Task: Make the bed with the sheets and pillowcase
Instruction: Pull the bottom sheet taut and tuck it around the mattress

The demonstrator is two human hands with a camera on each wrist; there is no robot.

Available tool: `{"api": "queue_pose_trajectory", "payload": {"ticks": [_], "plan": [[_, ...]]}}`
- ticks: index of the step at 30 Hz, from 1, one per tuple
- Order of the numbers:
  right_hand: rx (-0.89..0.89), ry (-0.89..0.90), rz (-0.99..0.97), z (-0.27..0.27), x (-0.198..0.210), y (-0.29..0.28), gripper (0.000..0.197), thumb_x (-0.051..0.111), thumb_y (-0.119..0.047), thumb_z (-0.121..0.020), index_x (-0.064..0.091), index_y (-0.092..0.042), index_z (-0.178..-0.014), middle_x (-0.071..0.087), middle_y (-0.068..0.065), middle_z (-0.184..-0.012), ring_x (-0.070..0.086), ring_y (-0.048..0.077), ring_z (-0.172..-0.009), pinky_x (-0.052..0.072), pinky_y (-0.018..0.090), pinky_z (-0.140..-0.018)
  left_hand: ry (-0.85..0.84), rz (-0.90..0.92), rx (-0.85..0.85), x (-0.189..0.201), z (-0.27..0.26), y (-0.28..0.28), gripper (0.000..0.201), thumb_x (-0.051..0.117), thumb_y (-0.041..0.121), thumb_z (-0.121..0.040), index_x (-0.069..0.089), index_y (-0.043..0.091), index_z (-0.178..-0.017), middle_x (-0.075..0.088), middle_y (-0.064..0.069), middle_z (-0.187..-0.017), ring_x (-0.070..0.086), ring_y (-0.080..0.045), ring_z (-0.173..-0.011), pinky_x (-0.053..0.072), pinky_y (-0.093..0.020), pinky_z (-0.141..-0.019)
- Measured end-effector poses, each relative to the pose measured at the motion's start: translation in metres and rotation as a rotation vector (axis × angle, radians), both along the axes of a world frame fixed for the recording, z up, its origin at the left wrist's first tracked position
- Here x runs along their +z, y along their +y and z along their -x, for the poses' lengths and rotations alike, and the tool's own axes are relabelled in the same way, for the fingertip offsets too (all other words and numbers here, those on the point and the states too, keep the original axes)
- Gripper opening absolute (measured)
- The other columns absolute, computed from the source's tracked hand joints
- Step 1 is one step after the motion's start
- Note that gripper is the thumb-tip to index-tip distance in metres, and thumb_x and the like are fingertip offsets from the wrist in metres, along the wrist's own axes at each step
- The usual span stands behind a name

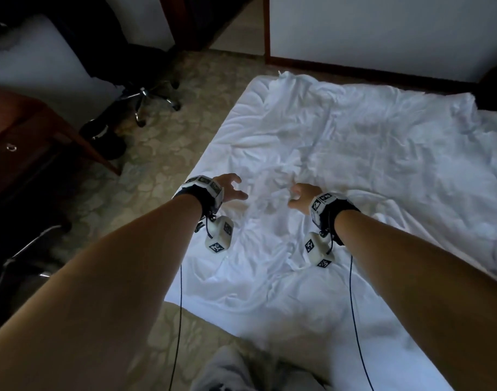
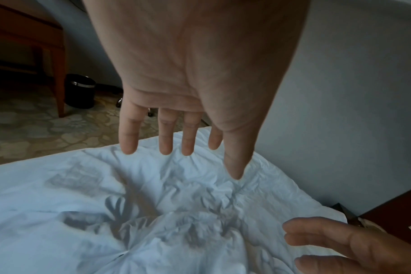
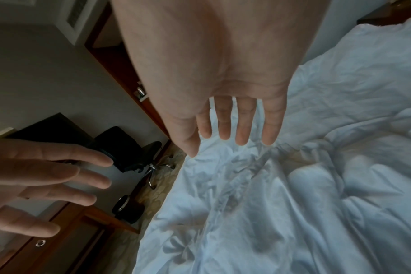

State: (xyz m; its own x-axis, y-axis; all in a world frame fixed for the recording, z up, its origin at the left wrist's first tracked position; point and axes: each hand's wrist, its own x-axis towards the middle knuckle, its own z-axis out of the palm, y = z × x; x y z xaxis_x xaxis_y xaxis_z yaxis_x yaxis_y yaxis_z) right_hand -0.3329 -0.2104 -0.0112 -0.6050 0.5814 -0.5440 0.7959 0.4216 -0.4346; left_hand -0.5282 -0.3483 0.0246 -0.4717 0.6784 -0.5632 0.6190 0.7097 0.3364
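A crumpled white sheet [image 1: 340, 153] covers the bed, bunched into thicker folds at the right [image 1: 484, 193]. Both my hands hover just above it near the bed's left side. My left hand [image 1: 231, 189] has its fingers spread and holds nothing; the left wrist view shows its palm [image 2: 176, 74] with straight fingers over the sheet [image 2: 106, 213]. My right hand [image 1: 299, 196] is close beside it, also empty; the right wrist view shows its fingers [image 3: 242, 120] straight above the sheet [image 3: 270, 204]. No pillowcase is visible.
A patterned carpet [image 1: 157, 153] lies left of the bed. On it stand a wooden desk [image 1: 30, 131], a black bin [image 1: 106, 139] and a black swivel chair [image 1: 145, 94]. A wood-trimmed wall [image 1: 382, 32] runs behind the bed.
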Motion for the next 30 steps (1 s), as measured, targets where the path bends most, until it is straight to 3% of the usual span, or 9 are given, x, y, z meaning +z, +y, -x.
{"api": "queue_pose_trajectory", "payload": {"ticks": [4,15,19,22,24,27,30], "plan": [[-0.054,-0.045,0.030,0.023,-0.025,0.009,0.057,0.061,-0.031,-0.091,0.041,-0.018,-0.142,0.046,0.005,-0.144,0.048,0.026,-0.128,0.041,0.028,-0.095,-0.047,0.018,-0.023,-0.031,0.034,0.016,0.065,0.066,0.044,-0.087,0.041,0.020,-0.141,0.052,-0.008,-0.140,0.051,-0.027,-0.126,0.039,-0.034,-0.103],[-0.146,-0.223,0.092,0.103,-0.106,0.023,0.074,0.071,-0.027,-0.083,0.034,-0.021,-0.147,0.033,0.009,-0.148,0.047,0.033,-0.127,0.046,0.040,-0.099,-0.184,0.135,-0.188,-0.149,0.122,0.084,0.069,0.067,0.049,-0.083,0.039,0.025,-0.142,0.050,-0.005,-0.142,0.050,-0.027,-0.127,0.038,-0.037,-0.107],[-0.231,-0.309,0.067,0.119,-0.144,0.026,0.087,0.074,-0.035,-0.079,0.022,-0.030,-0.149,0.013,0.004,-0.157,0.026,0.035,-0.139,0.036,0.049,-0.108,-0.289,0.182,-0.246,-0.193,0.127,0.109,0.079,0.069,0.054,-0.080,0.031,0.028,-0.145,0.043,-0.006,-0.148,0.047,-0.028,-0.130,0.036,-0.042,-0.109],[-0.366,-0.399,0.061,0.115,-0.168,0.026,0.106,0.075,-0.042,-0.078,0.000,-0.037,-0.152,-0.017,-0.001,-0.160,-0.003,0.037,-0.147,0.023,0.056,-0.113,-0.358,0.235,-0.277,-0.223,0.122,0.124,0.091,0.068,0.062,-0.074,0.020,0.039,-0.147,0.039,-0.010,-0.150,0.046,-0.032,-0.129,0.038,-0.047,-0.106],[-0.430,-0.466,0.061,0.109,-0.184,0.027,0.116,0.074,-0.052,-0.076,-0.014,-0.037,-0.151,-0.028,0.002,-0.157,-0.015,0.040,-0.145,0.014,0.058,-0.116,-0.382,0.253,-0.289,-0.239,0.117,0.133,0.096,0.067,0.065,-0.073,0.012,0.042,-0.148,0.033,-0.011,-0.154,0.044,-0.036,-0.131,0.040,-0.049,-0.103],[-0.555,-0.505,0.020,0.099,-0.209,0.032,0.128,0.072,-0.065,-0.068,-0.024,-0.037,-0.148,-0.036,0.004,-0.153,-0.022,0.040,-0.143,0.011,0.064,-0.114,-0.420,0.255,-0.277,-0.261,0.107,0.149,0.102,0.067,0.061,-0.077,0.000,0.040,-0.151,0.022,-0.013,-0.158,0.037,-0.039,-0.136,0.038,-0.052,-0.104],[-0.733,-0.414,0.072,0.088,-0.227,0.035,0.131,0.077,-0.059,-0.066,-0.022,-0.036,-0.148,-0.032,0.004,-0.156,-0.016,0.036,-0.146,0.012,0.059,-0.116,-0.433,0.241,-0.228,-0.282,0.096,0.164,0.113,0.071,0.060,-0.074,-0.008,0.038,-0.151,0.018,-0.013,-0.159,0.035,-0.040,-0.137,0.036,-0.055,-0.107]]}}
